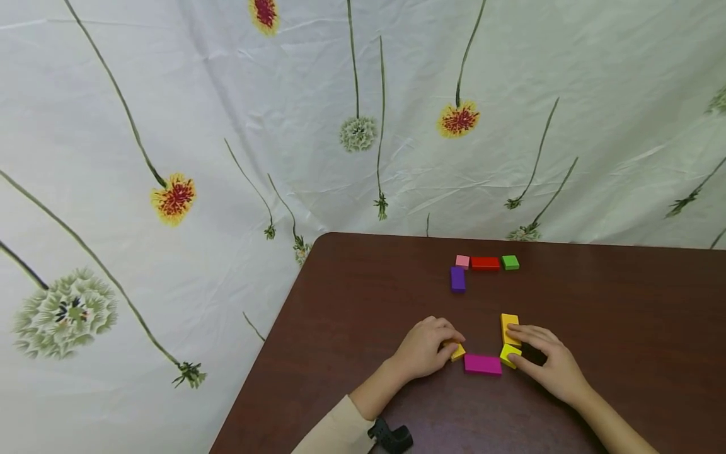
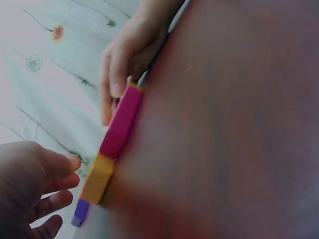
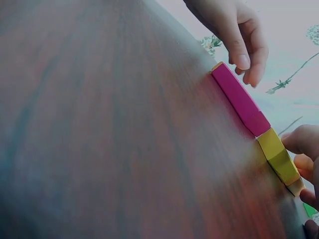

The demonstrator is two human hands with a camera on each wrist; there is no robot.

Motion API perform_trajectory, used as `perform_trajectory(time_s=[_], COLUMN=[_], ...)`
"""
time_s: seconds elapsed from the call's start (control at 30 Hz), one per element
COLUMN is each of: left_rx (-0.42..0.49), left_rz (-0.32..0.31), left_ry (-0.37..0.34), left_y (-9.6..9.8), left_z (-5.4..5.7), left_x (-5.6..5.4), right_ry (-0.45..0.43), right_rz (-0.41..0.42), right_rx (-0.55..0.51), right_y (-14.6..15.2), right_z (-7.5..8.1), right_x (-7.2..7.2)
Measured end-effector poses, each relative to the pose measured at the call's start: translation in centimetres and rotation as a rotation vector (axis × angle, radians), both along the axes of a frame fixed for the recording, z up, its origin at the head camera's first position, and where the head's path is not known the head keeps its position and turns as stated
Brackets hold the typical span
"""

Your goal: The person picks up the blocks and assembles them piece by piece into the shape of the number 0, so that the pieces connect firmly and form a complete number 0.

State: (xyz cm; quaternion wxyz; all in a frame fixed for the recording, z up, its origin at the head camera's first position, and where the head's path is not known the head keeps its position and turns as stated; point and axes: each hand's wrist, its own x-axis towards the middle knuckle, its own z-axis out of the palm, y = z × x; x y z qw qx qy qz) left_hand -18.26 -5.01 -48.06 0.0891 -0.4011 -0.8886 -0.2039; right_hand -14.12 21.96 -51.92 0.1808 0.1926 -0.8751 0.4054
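Note:
A magenta block (image 1: pixel 483 364) lies lengthwise between my two hands. At its left end is a small orange-yellow block (image 1: pixel 457 353), partly hidden by my left hand (image 1: pixel 424 348). In the left wrist view that hand's fingers are loosely bent beside the orange block (image 2: pixel 98 179), with a gap between. At the magenta block's right end sits a slightly turned yellow block (image 1: pixel 510 355), and behind it a longer orange-yellow block (image 1: pixel 508 325). My right hand (image 1: pixel 553 364) has its thumb at the yellow block, while its extended fingers touch the longer one.
Farther back on the dark brown table (image 1: pixel 374 284) are a pink block (image 1: pixel 462 261), a red block (image 1: pixel 485 263), a green block (image 1: pixel 510 262) and a purple block (image 1: pixel 457 279). A flower-patterned cloth (image 1: pixel 317 113) hangs behind the table. A black device (image 1: pixel 391 436) is by my left sleeve.

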Motion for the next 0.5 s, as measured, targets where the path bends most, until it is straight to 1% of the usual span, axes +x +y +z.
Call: perform_trajectory(time_s=[0.1, 0.2, 0.33, 0.5], left_rx=[0.022, 0.046, 0.068, 0.104], left_rz=[0.018, 0.045, 0.096, 0.152], left_ry=[-0.039, -0.073, -0.124, -0.213], left_y=[0.0, 0.1, 0.5, 1.2], left_z=[0.4, 0.8, 1.3, 1.4], left_x=[-1.0, -2.6, -5.5, -9.3], right_ry=[-0.005, -0.009, -0.011, 0.0], right_rz=[-0.003, -0.007, -0.011, -0.004], right_rx=[0.002, 0.005, 0.01, 0.007], right_y=[0.1, 0.2, 0.2, 0.1], right_z=[0.0, 0.0, -0.1, 0.0], right_x=[0.1, 0.1, 0.0, -0.1])
